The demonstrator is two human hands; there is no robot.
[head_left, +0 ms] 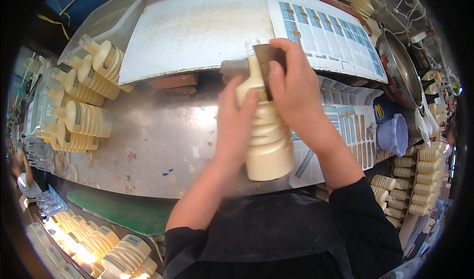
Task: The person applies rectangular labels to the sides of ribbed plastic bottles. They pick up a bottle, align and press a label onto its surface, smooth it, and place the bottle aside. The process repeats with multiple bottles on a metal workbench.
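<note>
Bottle (pixel 270 166) is over the surface (pixel 153 130) | looks light, stiff, probably slippery | ribbed waist seems the surest hold | left hand (pixel 234 123) meets its shoulder, grip blurred, can't tell | right hand (pixel 300 93) pinches pad (pixel 263 61)

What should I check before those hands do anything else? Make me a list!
1. Left hand on the cream bottle: ok, its thumb is at the front.
2. Right hand holding the brown piece: ok, up by the bottle's shoulder.
3. Bottle's label fully in sight: not ok, the left hand partly hides it.
4. Bottle's base resting on the metal table: cannot tell.
5. Label sheet lying on the white board: ok.
</note>
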